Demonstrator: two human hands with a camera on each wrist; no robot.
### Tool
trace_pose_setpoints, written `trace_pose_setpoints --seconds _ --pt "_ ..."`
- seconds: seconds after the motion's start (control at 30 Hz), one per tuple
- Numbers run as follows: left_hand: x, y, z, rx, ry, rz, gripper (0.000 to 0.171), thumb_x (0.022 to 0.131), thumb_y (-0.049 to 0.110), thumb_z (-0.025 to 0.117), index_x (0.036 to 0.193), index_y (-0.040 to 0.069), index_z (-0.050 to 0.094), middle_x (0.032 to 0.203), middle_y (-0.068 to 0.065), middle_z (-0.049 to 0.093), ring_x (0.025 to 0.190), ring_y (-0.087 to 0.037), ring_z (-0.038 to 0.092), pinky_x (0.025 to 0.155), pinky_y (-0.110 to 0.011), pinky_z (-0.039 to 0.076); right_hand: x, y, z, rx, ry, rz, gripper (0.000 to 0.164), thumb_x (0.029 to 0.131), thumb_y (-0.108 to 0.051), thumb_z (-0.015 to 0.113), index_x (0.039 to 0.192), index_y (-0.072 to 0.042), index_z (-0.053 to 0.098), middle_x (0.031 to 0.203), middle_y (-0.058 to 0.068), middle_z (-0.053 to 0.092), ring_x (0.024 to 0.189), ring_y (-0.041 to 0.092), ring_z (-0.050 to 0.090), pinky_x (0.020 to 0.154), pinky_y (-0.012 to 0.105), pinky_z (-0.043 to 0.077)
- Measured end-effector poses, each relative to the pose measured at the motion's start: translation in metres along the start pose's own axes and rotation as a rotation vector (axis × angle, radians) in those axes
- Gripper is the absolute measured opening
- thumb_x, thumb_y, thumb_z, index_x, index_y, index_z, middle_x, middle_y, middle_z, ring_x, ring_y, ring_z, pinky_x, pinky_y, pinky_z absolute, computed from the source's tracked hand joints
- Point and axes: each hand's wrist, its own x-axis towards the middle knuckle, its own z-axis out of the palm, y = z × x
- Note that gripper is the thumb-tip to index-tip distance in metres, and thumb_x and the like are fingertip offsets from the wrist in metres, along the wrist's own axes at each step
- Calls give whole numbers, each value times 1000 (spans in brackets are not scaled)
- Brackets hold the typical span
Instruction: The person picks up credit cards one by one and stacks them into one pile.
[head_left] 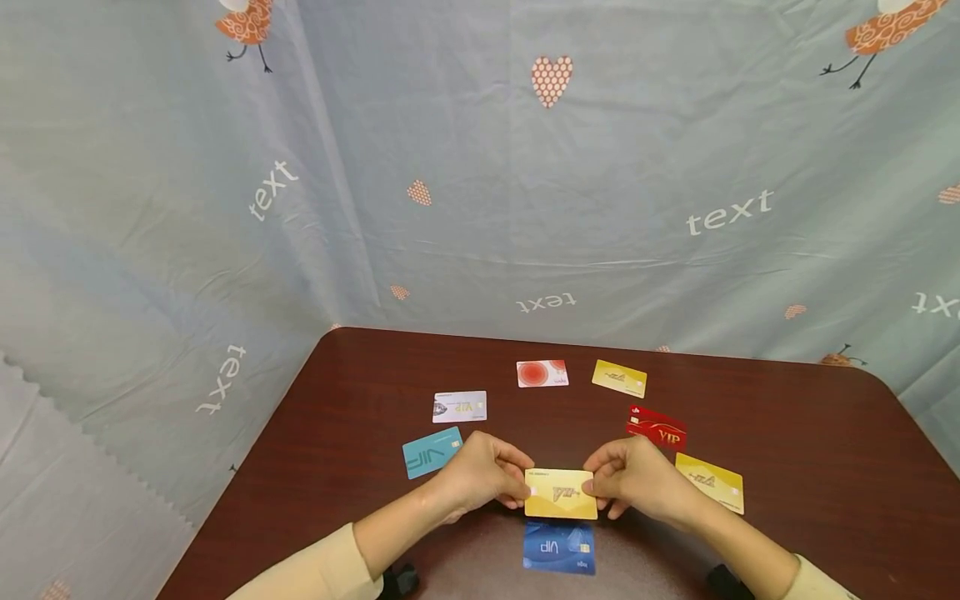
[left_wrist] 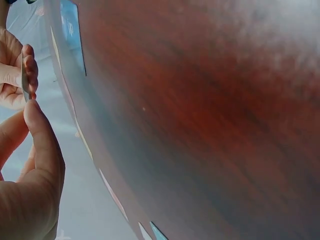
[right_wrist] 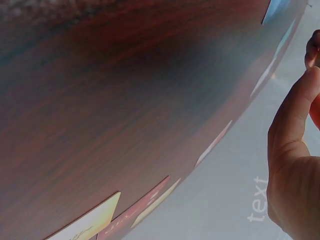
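Between both hands is a pale gold card (head_left: pixel 561 495), held above the table by its two short sides. My left hand (head_left: pixel 483 473) pinches its left end between thumb and fingers, and my right hand (head_left: pixel 637 479) pinches the right end. In the left wrist view the card (left_wrist: pixel 24 80) appears nearly edge-on, with the left hand (left_wrist: pixel 35 165) at its lower end. A blue VIP card (head_left: pixel 558 547) lies on the table just nearer than the held card. The right wrist view shows the right hand (right_wrist: pixel 295 150) at its right edge, the card mostly out of frame.
Around the hands on the dark red-brown table (head_left: pixel 360 367) lie a teal card (head_left: pixel 432 452), a silver-white VIP card (head_left: pixel 460 407), a white card with a red circle (head_left: pixel 542 373), a yellow card (head_left: pixel 618 378), a red VIP card (head_left: pixel 657 427) and another yellow card (head_left: pixel 710 482). A patterned curtain (head_left: pixel 450 250) hangs behind.
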Motion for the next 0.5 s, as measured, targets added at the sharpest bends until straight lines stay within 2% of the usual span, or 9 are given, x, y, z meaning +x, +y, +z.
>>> trace_pose_setpoints --seconds 0.23,0.5 --pt "-5 -3 3 8 -11 -30 27 80 -19 76 106 -14 73 72 -11 71 57 -15 67 57 -26 61 -5 4 3 -6 -38 -15 22 90 -4 80 104 10 70 77 11 70 65 23 69 54 31 61" --pt "-9 -8 7 -3 -30 -38 26 79 -20 73 104 -14 72 77 -23 74 56 -15 66 54 -24 60 -10 6 5 -15 -56 -11 19 90 -3 80 101 8 71 76 11 70 63 23 69 51 30 60"
